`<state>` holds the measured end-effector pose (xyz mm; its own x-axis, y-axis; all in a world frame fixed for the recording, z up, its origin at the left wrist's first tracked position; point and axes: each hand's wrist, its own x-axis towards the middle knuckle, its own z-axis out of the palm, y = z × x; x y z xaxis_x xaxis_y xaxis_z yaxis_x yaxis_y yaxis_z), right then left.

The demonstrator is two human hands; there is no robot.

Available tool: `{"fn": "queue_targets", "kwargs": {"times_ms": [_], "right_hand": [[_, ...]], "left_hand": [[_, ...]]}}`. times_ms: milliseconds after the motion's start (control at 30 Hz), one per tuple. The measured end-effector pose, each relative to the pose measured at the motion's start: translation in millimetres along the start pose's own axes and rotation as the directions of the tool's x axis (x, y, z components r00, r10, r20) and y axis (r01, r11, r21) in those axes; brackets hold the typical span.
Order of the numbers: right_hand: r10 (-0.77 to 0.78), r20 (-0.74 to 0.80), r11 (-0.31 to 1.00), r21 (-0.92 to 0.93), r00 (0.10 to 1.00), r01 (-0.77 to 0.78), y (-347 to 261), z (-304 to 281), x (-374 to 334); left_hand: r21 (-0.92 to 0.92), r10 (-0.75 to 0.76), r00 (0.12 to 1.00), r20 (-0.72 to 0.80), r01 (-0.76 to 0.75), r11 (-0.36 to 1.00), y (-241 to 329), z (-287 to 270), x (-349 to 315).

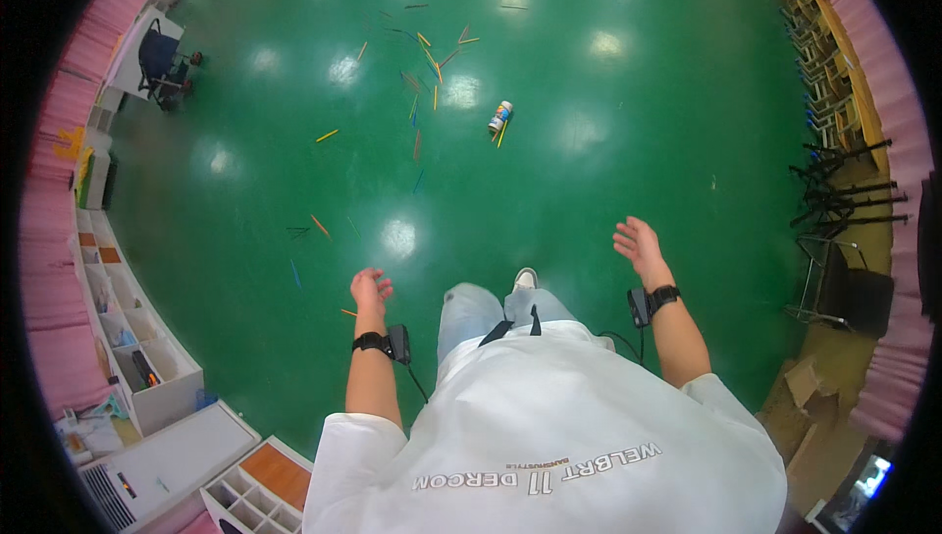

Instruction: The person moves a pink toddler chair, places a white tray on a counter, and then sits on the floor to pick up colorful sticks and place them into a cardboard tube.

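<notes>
My left hand [370,289] hangs over the green floor with its fingers loosely curled and apart, and holds nothing. Further right, my right hand [640,244] is also empty, its fingers spread. Ahead of both, thin coloured sticks lie scattered on the floor, among them a yellow stick [327,135] and an orange stick [320,227], the latter nearer my left hand. A white, blue and orange can [500,116] lies tilted on the floor, with a yellow stick [503,133] beside its lower end. Neither hand touches any of these.
White shelving [147,338] with compartments runs along the left wall, near a dark wheeled chair [162,63]. Stacked chairs [834,92] and black folded stands [844,186] line the right side, with a black chair [849,284] closer. Cardboard [803,382] lies at lower right.
</notes>
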<state>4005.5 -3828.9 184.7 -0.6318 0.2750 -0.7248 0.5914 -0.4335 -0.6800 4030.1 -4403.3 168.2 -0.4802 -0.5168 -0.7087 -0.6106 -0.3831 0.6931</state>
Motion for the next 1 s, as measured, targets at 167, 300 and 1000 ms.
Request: {"fn": "queue_targets", "kwargs": {"times_ms": [167, 300, 1000], "right_hand": [[-0.016, 0.013, 0.983, -0.185, 1.000, 0.018, -90, 74, 104], [0.052, -0.022, 0.986, -0.157, 0.998, -0.055, -122, 121, 181], [-0.132, 0.269, 0.255, -0.921, 0.954, 0.294, -33, 305, 726]], "left_hand": [[-0.007, -0.008, 1.000, -0.022, 0.008, 1.000, 56, 76, 57], [-0.042, -0.074, 0.997, -0.023, 0.073, 0.996, 76, 134, 124], [0.048, -0.559, 0.829, 0.010, 0.558, 0.828, 2, 376, 492]]}}
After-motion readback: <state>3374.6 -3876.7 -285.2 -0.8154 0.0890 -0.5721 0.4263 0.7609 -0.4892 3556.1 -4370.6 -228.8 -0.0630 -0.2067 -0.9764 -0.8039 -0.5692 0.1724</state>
